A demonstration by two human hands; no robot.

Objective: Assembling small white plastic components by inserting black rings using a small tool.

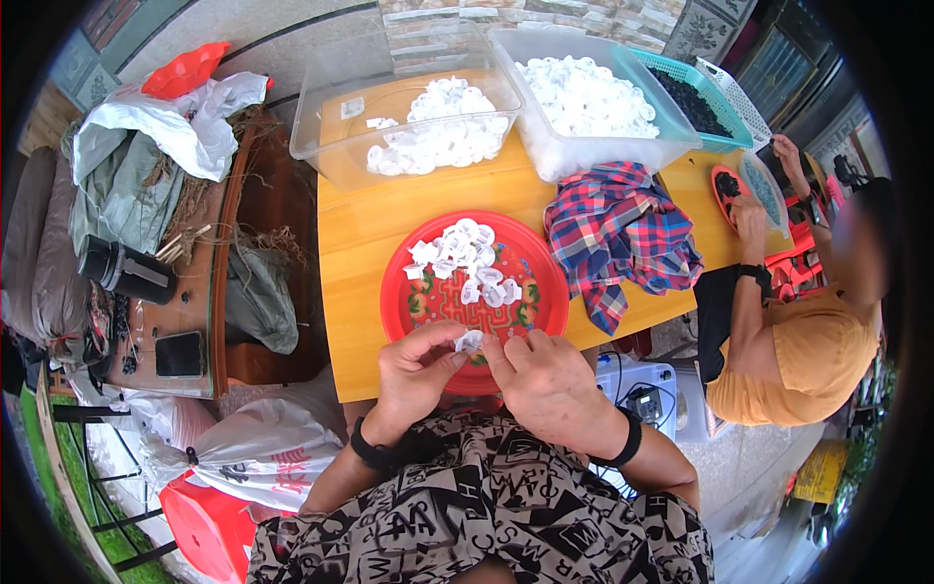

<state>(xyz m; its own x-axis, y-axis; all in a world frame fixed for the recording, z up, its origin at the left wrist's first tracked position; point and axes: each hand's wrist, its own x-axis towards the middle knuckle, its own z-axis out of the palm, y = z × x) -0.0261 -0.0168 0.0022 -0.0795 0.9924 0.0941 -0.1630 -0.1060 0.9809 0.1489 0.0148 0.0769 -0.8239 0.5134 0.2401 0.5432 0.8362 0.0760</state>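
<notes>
My left hand pinches a small white plastic piece between thumb and fingertips, above the near part of a round red tray. From the other side, my right hand has its thumb and forefinger closed together at the edge of that piece. Whether a second tiny part sits in the right fingertips is too small to make out. A loose heap of similar white plastic pieces lies on the far half of the tray, which has a coloured pattern.
Beyond the tray stand a clear bin and a translucent bin, both holding white pieces. A plaid cloth lies right of the tray. A teal basket holds black parts. At right, a person works with black parts. A black bottle lies left.
</notes>
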